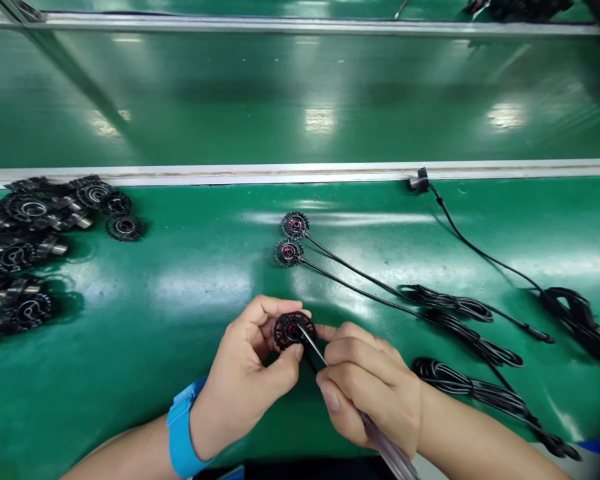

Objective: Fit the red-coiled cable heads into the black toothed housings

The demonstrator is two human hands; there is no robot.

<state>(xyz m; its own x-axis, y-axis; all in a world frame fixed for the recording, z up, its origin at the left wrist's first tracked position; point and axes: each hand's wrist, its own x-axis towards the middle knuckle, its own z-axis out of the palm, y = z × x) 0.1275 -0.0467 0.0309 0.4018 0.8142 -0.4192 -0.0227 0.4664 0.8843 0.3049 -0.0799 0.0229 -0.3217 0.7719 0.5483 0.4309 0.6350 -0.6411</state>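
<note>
My left hand (253, 373), with a blue band at the wrist, holds a round black toothed part (286, 331) between thumb and fingers. In my right hand (373, 383) is a screwdriver (387, 448) with a clear handle; its thin metal shaft points up and left, and its tip is at the middle of the round part. A black cable runs from that part down under my right hand. Beyond my hands lie two similar round parts (295, 225) (289, 253) with reddish centres, each joined to a cable.
Black toothed parts (33, 210) are piled at the left. Coiled black cables (473, 387) lie at the right, and a small black block (420, 181) on a cable rests near the white ledge (205, 175) at the back.
</note>
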